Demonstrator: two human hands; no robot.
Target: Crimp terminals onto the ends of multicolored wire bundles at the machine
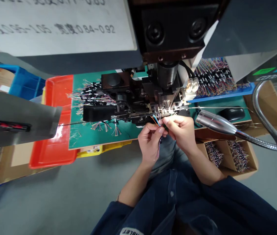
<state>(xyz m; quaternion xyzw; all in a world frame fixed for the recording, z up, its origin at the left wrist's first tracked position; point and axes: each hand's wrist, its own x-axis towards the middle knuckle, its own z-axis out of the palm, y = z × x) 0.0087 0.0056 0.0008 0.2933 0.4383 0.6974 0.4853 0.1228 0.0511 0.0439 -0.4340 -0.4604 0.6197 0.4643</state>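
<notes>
A dark machine [175, 36] fills the upper centre of the frame, its lower part standing right in front of the hands and hiding much of the green surface [87, 138] behind it. A printed label [55, 34] spans the upper left. At the left edge a grey metal plate [18, 114] juts inward, covering part of a red tray [51, 150]; a blue crate [27, 81] shows above it, and a yellow bin [114, 145] sits along the near edge of the surface. A thin metal strip [72, 124] runs from the plate towards the machine. Fanned wire bundles [88, 94] lie left of centre, partly behind the machine, and more fill a blue tray [226, 93] at upper right. A lamp head [216, 122] on a bendy neck points in from the right, close to the right hand [182, 130], with a black rounded object [235, 113] just behind it. An open cardboard box [252, 163] of wire bundles stands at lower right.

The loose coloured wires [156, 120] are at the centre of the frame, just before the machine's lower front. The left hand [149, 142] has its grip closed on them between thumb and fingers; their ends fan out above its fingertips, and darker strands hang below. The right hand's grip is pinched on the wires from the right, its fingertips beside the left thumb.
</notes>
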